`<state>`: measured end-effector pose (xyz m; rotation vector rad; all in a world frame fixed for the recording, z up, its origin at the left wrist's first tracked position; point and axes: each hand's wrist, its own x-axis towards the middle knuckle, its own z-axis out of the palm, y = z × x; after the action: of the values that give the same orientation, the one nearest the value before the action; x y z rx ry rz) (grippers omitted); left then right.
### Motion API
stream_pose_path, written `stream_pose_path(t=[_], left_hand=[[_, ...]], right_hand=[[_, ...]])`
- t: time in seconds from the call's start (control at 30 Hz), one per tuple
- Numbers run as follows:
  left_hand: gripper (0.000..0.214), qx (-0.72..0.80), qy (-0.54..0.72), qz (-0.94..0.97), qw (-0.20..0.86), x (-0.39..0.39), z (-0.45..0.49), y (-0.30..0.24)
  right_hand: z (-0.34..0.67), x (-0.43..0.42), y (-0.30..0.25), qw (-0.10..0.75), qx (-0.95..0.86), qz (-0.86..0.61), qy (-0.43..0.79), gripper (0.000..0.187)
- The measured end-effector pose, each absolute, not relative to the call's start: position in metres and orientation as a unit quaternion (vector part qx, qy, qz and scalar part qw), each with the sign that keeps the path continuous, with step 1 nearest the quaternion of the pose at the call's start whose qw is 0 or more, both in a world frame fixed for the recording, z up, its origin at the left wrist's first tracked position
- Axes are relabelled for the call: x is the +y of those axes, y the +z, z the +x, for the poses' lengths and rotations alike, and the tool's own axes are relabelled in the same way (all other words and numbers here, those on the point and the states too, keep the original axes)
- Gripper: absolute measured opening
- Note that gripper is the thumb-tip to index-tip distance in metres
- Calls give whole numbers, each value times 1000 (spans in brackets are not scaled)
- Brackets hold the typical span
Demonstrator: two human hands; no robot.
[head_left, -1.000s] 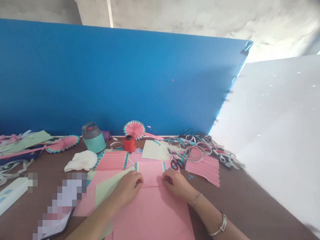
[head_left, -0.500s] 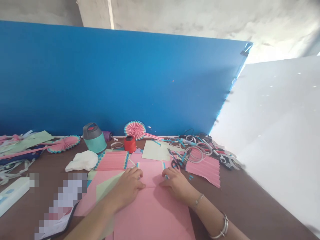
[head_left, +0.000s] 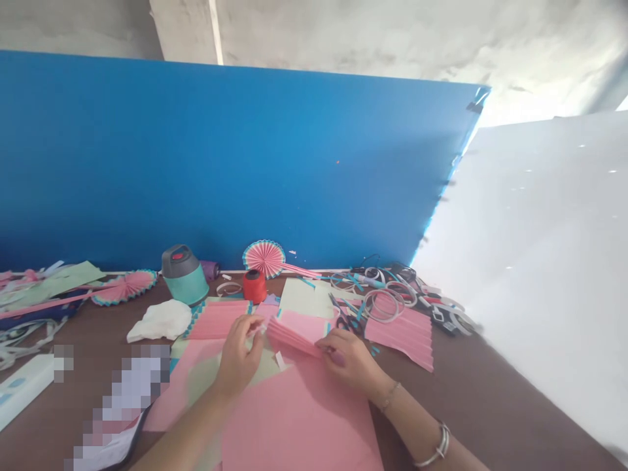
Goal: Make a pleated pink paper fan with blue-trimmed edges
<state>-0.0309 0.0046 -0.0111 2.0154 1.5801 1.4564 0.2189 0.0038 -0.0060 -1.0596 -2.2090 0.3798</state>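
Observation:
A strip of pink pleated paper (head_left: 294, 336) is held slightly raised and tilted, its folds bunched along the near side. My right hand (head_left: 352, 361) pinches its right end between thumb and fingers. At the other end, my left hand (head_left: 241, 350) has its thumb and fingertips closed around the paper's edge, partly hiding it. Beneath both hands lies a flat pink sheet (head_left: 304, 418). A small white scrap (head_left: 280, 360) shows just below the strip. Dark-handled scissors (head_left: 348, 320) rest right behind my right hand.
Finished paper fans (head_left: 265, 257) lean at the back and lie left. A teal-and-grey flask (head_left: 185, 275), red thread spool (head_left: 254, 286), white tissue (head_left: 159, 320) and pleated pink pieces (head_left: 400, 335) surround the work. A phone (head_left: 122, 418) lies left; coiled straps (head_left: 385, 304) lie back right.
The pink paper's pleated part has come up off the sheet and tilted. My left hand has shifted left to its end; my right fingers have closed on the other end.

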Motion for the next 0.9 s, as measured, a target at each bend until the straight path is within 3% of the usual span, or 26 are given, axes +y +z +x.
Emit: stream_pose_path(t=[0.07, 0.2, 0.4, 0.73, 0.9], left_hand=[[17, 547, 485, 669, 136, 1, -27, -10], [38, 538, 386, 700, 267, -8, -14, -5], [35, 497, 387, 673, 387, -13, -1, 2], [28, 541, 405, 700, 232, -17, 2, -3], [25, 505, 392, 768, 40, -14, -9, -3]], right_hand=[[216, 5, -9, 378, -806, -413, 189, 23], [208, 1, -12, 419, -775, -408, 242, 20], [200, -6, -12, 391, -816, -360, 229, 25], [190, -14, -11, 221, -903, -364, 56, 37], [196, -25, -1, 299, -911, -279, -48, 35]])
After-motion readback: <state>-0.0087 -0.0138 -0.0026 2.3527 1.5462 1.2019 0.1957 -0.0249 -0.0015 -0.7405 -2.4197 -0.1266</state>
